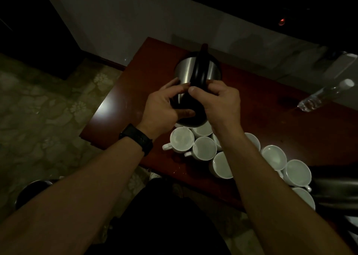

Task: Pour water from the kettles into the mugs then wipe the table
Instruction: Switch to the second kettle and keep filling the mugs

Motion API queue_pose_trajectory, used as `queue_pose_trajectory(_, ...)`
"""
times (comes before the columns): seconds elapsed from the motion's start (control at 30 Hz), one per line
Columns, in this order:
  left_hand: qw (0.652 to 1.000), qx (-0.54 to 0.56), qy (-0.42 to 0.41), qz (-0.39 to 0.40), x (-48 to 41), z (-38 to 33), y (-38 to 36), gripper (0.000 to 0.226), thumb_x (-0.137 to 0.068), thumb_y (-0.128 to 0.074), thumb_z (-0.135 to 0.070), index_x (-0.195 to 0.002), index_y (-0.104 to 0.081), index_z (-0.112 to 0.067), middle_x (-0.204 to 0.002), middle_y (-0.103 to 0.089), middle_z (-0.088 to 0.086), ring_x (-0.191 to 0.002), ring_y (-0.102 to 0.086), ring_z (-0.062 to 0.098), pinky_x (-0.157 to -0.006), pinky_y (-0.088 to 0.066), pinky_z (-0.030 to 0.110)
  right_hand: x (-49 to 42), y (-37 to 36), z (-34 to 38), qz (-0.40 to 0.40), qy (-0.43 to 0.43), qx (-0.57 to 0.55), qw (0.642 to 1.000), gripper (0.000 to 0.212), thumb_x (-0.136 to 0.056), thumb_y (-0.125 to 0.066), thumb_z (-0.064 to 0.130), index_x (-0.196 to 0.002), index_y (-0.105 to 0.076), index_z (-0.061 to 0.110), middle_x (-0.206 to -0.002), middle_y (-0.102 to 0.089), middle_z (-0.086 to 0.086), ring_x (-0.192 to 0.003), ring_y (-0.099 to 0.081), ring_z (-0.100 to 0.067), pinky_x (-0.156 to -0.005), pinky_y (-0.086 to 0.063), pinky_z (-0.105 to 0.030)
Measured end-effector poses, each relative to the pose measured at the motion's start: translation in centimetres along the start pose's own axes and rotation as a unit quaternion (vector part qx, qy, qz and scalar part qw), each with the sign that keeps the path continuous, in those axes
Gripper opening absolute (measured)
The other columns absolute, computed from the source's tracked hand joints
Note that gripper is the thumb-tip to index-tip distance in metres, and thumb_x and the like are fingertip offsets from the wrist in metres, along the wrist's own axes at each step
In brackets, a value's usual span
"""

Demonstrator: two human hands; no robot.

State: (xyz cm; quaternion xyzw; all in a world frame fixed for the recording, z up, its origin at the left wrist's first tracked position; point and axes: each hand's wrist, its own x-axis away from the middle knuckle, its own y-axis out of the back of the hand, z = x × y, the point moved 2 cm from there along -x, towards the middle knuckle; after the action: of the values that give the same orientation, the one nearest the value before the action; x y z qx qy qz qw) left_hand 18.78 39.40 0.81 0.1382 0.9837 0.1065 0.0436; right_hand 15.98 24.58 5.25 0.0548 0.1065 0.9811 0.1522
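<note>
We pour into left mug (182,141): right hand (217,101) grips steel kettle (186,68) by handle, left hand (160,107) clasps its body; next, we judge, shift spout right.

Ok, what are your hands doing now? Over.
Right hand grips kettle handle, left hand cups its side. Water streaming into mug. Other mugs packed close.

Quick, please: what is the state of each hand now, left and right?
Left hand: holds the steel kettle by its body.
Right hand: closed round the kettle's black handle.
</note>
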Motion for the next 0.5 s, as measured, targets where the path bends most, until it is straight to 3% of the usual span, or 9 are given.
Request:
queue_pose_trajectory(0.13,1.0,-0.008,-0.003,0.001,0.12,-0.25,-0.18,0.074,-0.071,-0.087,0.001,-0.129,-0.058,-0.034,-0.126,-0.044,-0.035,-0.143,-0.033,0.003,-0.11,-0.035,0.018,0.06,0.21,0.08,-0.003,0.005,0.001,1.0,0.009,-0.07,-0.077,0.036,-0.073,-0.075,0.028,-0.101,-0.074,0.003,-0.091,-0.074,-0.017,-0.083,-0.061,-0.052)
queue_pose_trajectory(0.3,1.0,0.004,-0.011,-0.006,0.05,-0.34,-0.45,0.076,-0.07,-0.087,0.003,-0.129,-0.058,-0.036,-0.136,-0.045,-0.021,-0.147,-0.035,0.01,-0.115,-0.038,0.027,0.04,0.63,0.3,-0.002,0.017,0.002,1.0,0.007,-0.07,-0.077,0.036,-0.072,-0.076,0.029,-0.101,-0.074,0.006,-0.092,-0.074,-0.014,-0.084,-0.061,-0.051)
queue_pose_trajectory(0.4,1.0,0.004,-0.014,-0.008,0.1,-0.4,-0.52,0.076,-0.069,-0.088,0.002,-0.12,-0.058,-0.046,-0.13,-0.045,-0.032,-0.145,-0.034,0.007,-0.111,-0.038,0.021,0.04,0.76,0.28,-0.003,0.017,0.0,1.0,0.005,-0.069,-0.078,0.035,-0.07,-0.075,0.031,-0.099,-0.074,0.007,-0.091,-0.074,-0.013,-0.084,-0.061,-0.051)
queue_pose_trajectory(0.5,1.0,0.005,-0.018,-0.009,0.16,-0.26,-0.58,0.076,-0.069,-0.088,0.002,-0.126,-0.058,-0.039,-0.129,-0.046,-0.033,-0.144,-0.034,0.006,-0.111,-0.037,0.02,0.15,0.78,0.31,-0.007,0.018,-0.001,1.0,0.005,-0.069,-0.079,0.035,-0.066,-0.074,0.033,-0.095,-0.074,0.011,-0.09,-0.074,-0.013,-0.084,-0.061,-0.051)
